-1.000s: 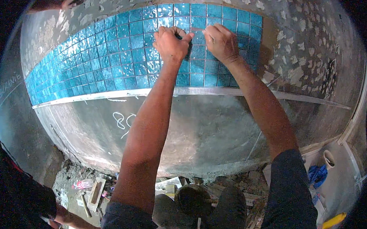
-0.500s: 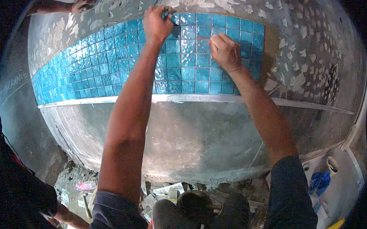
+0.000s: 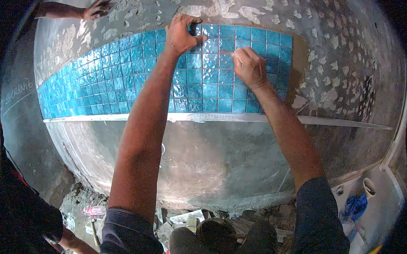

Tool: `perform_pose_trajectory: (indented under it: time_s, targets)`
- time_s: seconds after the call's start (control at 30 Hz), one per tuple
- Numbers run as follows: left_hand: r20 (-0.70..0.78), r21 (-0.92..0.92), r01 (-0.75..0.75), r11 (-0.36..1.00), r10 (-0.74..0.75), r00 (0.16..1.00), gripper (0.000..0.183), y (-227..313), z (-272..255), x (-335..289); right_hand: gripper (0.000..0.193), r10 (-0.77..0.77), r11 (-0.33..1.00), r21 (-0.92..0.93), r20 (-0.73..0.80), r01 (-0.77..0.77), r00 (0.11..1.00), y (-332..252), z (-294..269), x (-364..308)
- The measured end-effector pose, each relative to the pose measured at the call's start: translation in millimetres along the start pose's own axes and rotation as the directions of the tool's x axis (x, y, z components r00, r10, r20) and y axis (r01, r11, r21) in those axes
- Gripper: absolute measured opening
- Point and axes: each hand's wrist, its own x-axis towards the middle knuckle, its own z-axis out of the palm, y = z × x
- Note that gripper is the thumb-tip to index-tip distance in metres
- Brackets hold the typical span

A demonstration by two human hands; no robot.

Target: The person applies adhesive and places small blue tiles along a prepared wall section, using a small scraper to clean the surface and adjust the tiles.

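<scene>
Glossy turquoise mosaic tiles (image 3: 212, 77) cover a band of the wall in front of me. My left hand (image 3: 183, 35) rests at the band's upper edge, fingers bent over the top and thumb stretched to the right across a tile; it appears to hold nothing. Lower and to the right, my right hand (image 3: 250, 68) is closed around a thin, narrow strip-like tool (image 3: 226, 52), whose exact kind I cannot make out. Its tip points left and lies at a joint between tiles. Most of the tool is hidden in my fist.
A pale ledge strip (image 3: 217, 117) runs under the tiles. Another person's hand (image 3: 99, 7) leans on the wall at upper left. Below lie rubble, a hammer (image 3: 95, 233), and a pink-labelled bottle (image 3: 94, 211). A blue cloth (image 3: 354, 207) and pipe end (image 3: 369, 186) are at lower right.
The wall sits slightly lower in view. My left hand has shifted down and right against the tiles, its thumb now spread. The right hand's tool stays at about the same joint.
</scene>
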Motion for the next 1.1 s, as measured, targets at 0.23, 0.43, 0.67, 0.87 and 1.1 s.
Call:
perform_pose_trajectory:
  time_s: [0.23,0.43,0.67,0.87,1.1]
  targets:
    - [0.04,-0.024,-0.009,1.0,0.01,0.999,0.058,-5,-2,1,0.01,0.022,1.0,-0.018,-0.03,-0.023,0.999,-5,5,-4]
    - [0.023,0.003,-0.077,0.997,0.077,0.997,0.053,-5,-2,4,0.018,0.005,1.0,-0.025,-0.08,-0.007,0.997,-6,4,-3]
    - [0.049,-0.013,-0.104,0.994,0.105,0.993,0.051,-2,-8,4,0.009,0.014,1.0,-0.017,-0.045,-0.015,0.999,-3,6,-4]
    - [0.05,-0.022,-0.118,0.993,0.119,0.992,0.05,-1,-11,-1,0.017,0.026,1.0,-0.004,-0.053,-0.027,0.998,-7,7,-4]
    - [-0.053,0.051,-0.063,0.997,0.066,0.996,0.053,13,-9,-15,0.01,0.015,1.0,0.015,0.012,-0.015,1.0,-3,0,-6]
